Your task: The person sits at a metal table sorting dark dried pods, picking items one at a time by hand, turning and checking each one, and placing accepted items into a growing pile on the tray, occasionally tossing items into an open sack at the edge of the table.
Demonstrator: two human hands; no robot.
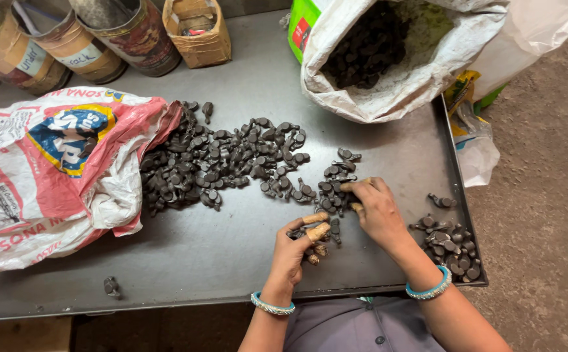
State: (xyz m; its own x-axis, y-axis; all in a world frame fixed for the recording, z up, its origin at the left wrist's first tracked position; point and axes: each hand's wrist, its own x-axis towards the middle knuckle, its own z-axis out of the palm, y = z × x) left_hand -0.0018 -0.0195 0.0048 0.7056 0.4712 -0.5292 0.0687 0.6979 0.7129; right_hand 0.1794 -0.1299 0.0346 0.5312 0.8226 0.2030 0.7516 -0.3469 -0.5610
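Hands working at the near edge of the bench (232,261). Left hand (297,251) is cupping loosely, fingers curled around a few small dark metal parts (300,233). Right hand (376,208) is reaching palm down, fingertips pinching into the spread pile of the same parts (232,160) in mid-bench, though whether it is gripping one cannot be told. Judged: picking goes best from the thin edge of the spread, one piece at a time, keeping the sorted heap (453,248) by the right wrist apart. Bench is dark sheet metal with a raised rim. Printed woven sack (56,169) is lying at left, spilling parts; white sack (395,72) is standing open at the rear right; taped tins (82,39) are lining the back. Bare floor (544,195) is showing at right.
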